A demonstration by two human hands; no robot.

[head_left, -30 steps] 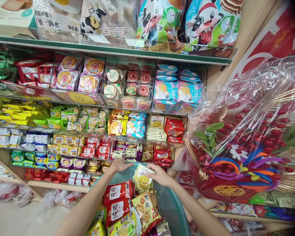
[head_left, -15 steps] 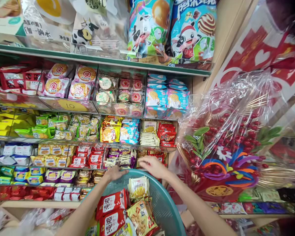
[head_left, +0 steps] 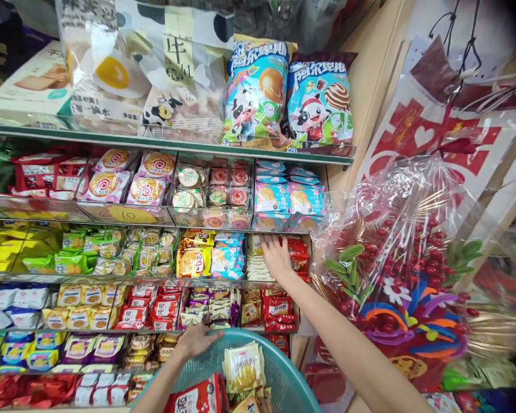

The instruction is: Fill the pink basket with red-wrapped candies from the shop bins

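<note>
My left hand [head_left: 195, 343] grips the far rim of a teal plastic basket [head_left: 290, 378]. Inside the basket lie a cream biscuit packet [head_left: 244, 370], a red packet [head_left: 195, 396] and other small snack packets, partly cut off by the lower frame edge. Up on the shelf, my right hand [head_left: 277, 258] reaches over a compartment of stacked cream-white packets [head_left: 258, 269], its fingers apart and pointing at the stack. I cannot tell whether the fingertips touch a packet. Red packets [head_left: 298, 252] sit just right of that hand.
Shelves of small wrapped snacks rise in front, with clear plastic dividers and lips [head_left: 124, 215]. Large snack bags [head_left: 255, 92] stand on the top shelf. A plastic-wrapped decoration with red berries [head_left: 395, 275] hangs close to my right forearm.
My right hand has moved up from near the basket rim to the cream-white packets. The view has tilted upward, so shelves and basket appear lower. My left hand stays at the rim.
</note>
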